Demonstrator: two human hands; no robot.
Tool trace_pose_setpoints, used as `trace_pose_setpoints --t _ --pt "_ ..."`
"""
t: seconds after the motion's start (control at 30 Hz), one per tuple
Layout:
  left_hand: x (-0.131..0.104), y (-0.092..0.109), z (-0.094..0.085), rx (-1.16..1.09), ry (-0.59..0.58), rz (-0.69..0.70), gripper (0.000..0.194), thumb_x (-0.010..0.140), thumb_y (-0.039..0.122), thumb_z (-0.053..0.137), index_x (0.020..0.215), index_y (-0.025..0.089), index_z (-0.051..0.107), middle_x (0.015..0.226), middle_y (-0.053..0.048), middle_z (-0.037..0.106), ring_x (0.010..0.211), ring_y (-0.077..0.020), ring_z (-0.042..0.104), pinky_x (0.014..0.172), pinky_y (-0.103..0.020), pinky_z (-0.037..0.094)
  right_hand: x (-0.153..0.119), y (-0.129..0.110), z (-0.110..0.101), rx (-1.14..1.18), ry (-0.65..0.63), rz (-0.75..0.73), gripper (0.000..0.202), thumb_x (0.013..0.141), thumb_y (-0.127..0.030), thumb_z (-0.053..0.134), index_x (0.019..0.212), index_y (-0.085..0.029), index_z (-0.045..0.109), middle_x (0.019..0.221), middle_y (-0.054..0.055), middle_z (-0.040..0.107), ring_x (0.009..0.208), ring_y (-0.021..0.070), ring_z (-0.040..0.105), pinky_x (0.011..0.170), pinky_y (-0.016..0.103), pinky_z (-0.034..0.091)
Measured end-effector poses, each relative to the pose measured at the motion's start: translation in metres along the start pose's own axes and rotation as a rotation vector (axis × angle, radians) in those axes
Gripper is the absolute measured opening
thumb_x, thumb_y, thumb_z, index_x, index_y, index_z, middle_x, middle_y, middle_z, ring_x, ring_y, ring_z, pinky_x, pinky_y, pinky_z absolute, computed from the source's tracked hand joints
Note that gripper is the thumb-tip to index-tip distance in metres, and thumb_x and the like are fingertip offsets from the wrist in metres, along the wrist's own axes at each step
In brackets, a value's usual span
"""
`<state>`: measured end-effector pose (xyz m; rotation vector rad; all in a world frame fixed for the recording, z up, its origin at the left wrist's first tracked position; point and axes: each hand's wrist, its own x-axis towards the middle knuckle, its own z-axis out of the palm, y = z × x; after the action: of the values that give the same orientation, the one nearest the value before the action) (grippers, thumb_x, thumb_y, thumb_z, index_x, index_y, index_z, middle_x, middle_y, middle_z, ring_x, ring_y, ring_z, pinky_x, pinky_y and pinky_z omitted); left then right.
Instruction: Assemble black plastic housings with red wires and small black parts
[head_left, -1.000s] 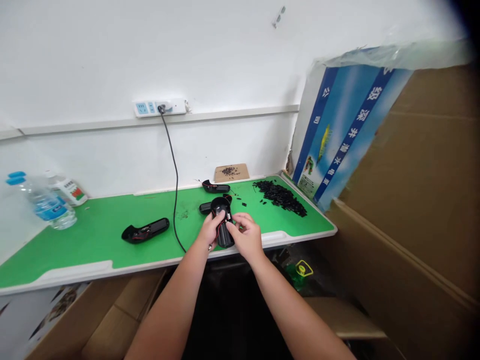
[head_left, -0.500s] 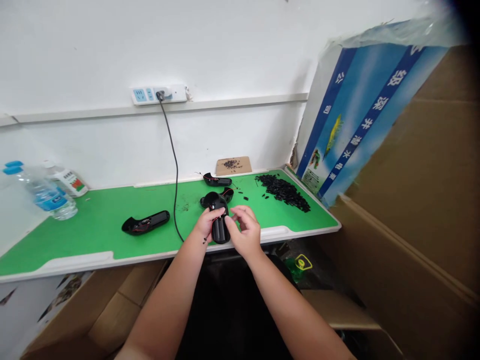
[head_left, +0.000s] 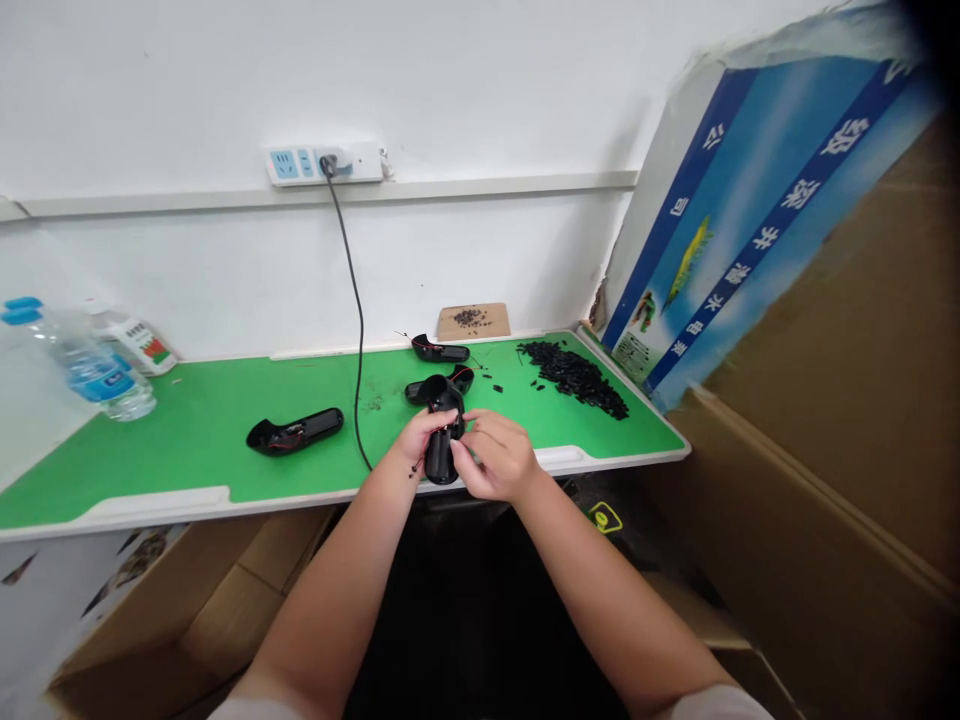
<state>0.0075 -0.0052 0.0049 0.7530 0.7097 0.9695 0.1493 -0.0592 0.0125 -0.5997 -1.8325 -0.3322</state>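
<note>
My left hand (head_left: 421,439) is closed round the left side of a black plastic housing (head_left: 440,462), its thumb lying across the middle. Thin wires hang by the wrist. My right hand (head_left: 496,455) is at the housing's right side, fingers bent and fingertips at its middle; whether they pinch a small part is too small to tell. Just behind the held piece lies a similar black housing with a red wire (head_left: 463,378), and another (head_left: 441,350) rests farther back. One more black housing (head_left: 296,432) lies on the left of the green table top (head_left: 202,420).
A pile of small black parts (head_left: 574,375) lies at the right. Behind is a cardboard piece (head_left: 474,320) bearing tiny bits. A black cable (head_left: 350,270) crosses the table from a power strip (head_left: 324,163). Bottles (head_left: 105,375) stand left; a blue box (head_left: 750,200) leans right.
My right hand has turned, its fingers now reaching over the middle of the housing. The view has shifted slightly. My left hand keeps its hold.
</note>
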Motion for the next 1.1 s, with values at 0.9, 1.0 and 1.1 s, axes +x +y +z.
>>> trace_pose_setpoints --t 0.9,1.0,1.1 --pt "-0.001 0.002 0.006 0.071 0.108 0.147 0.035 0.049 0.026 0.087 0.071 0.013 0.063 0.064 0.001 0.063 0.056 -0.0110 0.057 0.056 -0.022 0.045 0.002 -0.002 0.031 -0.219 0.061 0.078 0.030 0.085 -0.017 0.051 0.057 -0.025 0.041 0.055 0.001 0.044 0.057 0.0167 0.045 0.061 0.033 0.048" --pt "-0.002 0.000 0.006 0.052 0.089 0.137 0.034 0.050 0.026 0.086 0.072 0.013 0.062 0.063 0.002 0.062 0.055 -0.0106 0.056 0.055 -0.023 0.044 0.002 -0.004 0.030 -0.179 0.116 0.063 0.029 0.084 -0.012 0.051 0.059 -0.024 0.043 0.055 0.001 0.044 0.056 0.0160 0.045 0.063 0.033 0.050" --pt "-0.002 -0.001 0.005 0.044 0.081 0.135 0.034 0.051 0.026 0.086 0.071 0.013 0.061 0.062 0.002 0.060 0.054 -0.0099 0.054 0.054 -0.023 0.044 0.001 -0.004 0.031 -0.132 0.148 0.070 0.028 0.084 -0.011 0.050 0.061 -0.025 0.043 0.054 0.000 0.044 0.056 0.0161 0.045 0.064 0.033 0.051"
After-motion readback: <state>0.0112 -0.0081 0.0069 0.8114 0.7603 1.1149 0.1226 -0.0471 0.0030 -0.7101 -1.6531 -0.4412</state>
